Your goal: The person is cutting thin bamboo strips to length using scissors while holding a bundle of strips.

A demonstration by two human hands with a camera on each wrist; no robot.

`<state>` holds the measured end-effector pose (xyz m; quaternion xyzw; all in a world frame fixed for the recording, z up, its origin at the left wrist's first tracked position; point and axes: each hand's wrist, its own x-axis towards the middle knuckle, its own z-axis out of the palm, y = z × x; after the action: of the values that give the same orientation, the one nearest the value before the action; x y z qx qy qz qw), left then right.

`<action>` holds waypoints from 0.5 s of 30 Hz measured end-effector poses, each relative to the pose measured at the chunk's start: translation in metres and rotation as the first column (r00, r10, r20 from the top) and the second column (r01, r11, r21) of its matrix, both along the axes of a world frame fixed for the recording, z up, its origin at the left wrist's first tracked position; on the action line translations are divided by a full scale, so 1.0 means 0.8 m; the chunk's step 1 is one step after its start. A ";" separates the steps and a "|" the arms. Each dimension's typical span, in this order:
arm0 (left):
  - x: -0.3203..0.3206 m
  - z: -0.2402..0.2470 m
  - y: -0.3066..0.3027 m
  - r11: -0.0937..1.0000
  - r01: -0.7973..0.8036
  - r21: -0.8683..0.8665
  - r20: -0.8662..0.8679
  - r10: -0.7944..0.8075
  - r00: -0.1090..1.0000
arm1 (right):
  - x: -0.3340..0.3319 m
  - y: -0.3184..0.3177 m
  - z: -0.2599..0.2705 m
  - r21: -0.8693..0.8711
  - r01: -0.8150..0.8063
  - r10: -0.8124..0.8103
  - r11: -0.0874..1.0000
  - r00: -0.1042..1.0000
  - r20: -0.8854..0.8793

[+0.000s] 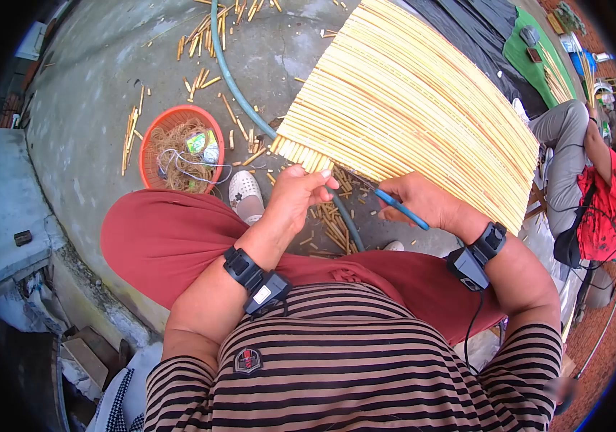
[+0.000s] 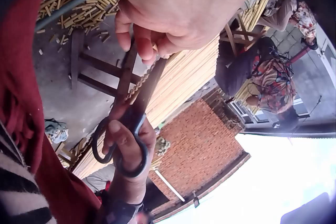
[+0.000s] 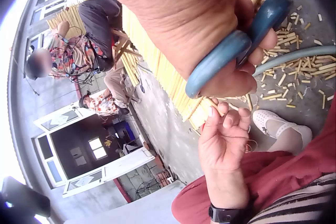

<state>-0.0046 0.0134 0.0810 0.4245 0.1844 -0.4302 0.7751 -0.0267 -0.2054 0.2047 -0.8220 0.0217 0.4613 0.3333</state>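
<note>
- My left hand [image 1: 295, 198] is closed in a pinch: thumb and fingertips are pressed together on the near left corner of the mat [image 1: 408, 101], where the stick ends stick out.
- My right hand [image 1: 421, 199] is curled round the scissors [image 1: 396, 204], with fingers through the blue handle loops.
- The scissors point left towards my left hand, and their tips reach the mat's edge just beside my pinching fingers. In the left wrist view the two blades stand a little apart; the very tips are hidden behind my fingers.
- The mat is made of thin yellow sticks laid side by side. It slopes away from me to the far right, and its near edge is just in front of both hands, above my lap.
- My red skirt [image 1: 171, 237] lies under my hands.
- A white shoe [image 1: 245, 194] shows on the floor [image 1: 92, 93] past my left knee.
- An orange basket [image 1: 151, 144] with string and small packets in it stands on the floor to the left, just beyond the shoe.
- A green hose [image 1: 234, 75] runs over the floor from far to near and passes under the mat's corner.
- Cut bits [image 1: 203, 36] of stick lie scattered on the floor around the hose and below my hands.
- Another person [image 1: 588, 187] in a red top sits at the far right.
</note>
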 end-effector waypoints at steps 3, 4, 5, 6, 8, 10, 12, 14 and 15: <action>0.001 0.002 0.001 1.000 0.016 -0.001 0.002 -0.016 1.000 | 0.007 0.002 0.008 -0.023 0.023 -0.026 0.999 0.993 -0.116; 0.001 0.004 0.001 1.000 0.020 -0.001 0.004 -0.020 1.000 | 0.011 0.002 0.012 -0.031 0.040 -0.045 0.999 0.984 -0.175; 0.001 0.005 0.001 1.000 0.024 -0.001 0.005 -0.024 1.000 | 0.014 0.002 0.016 -0.005 0.068 -0.068 0.998 0.974 -0.214; 0.001 0.005 0.001 1.000 0.015 0.001 0.004 -0.015 1.000 | 0.016 0.001 0.019 0.021 0.098 -0.090 0.995 0.963 -0.255; -0.001 0.007 0.001 1.000 -0.001 0.007 0.001 0.001 1.000 | 0.016 -0.008 0.020 0.077 0.140 -0.108 0.987 0.940 -0.322; -0.003 0.001 -0.001 0.999 -0.021 0.024 -0.004 0.021 1.000 | 0.010 -0.023 0.017 0.139 0.161 -0.099 0.977 0.923 -0.372; -0.002 -0.002 -0.001 0.999 -0.041 0.030 -0.008 0.041 0.999 | 0.011 -0.025 0.018 0.169 0.164 -0.094 0.972 0.929 -0.358; -0.003 0.000 -0.001 0.998 -0.051 0.026 -0.011 0.051 0.999 | 0.010 -0.026 0.018 0.185 0.161 -0.087 0.969 0.931 -0.355; -0.003 0.000 -0.001 0.998 -0.050 0.027 -0.008 0.050 0.999 | 0.009 -0.026 0.014 0.187 0.157 -0.081 0.970 0.929 -0.360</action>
<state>-0.0072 0.0123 0.0813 0.4281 0.2042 -0.4099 0.7791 -0.0192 -0.2261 0.2162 -0.6837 0.0814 0.5784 0.4375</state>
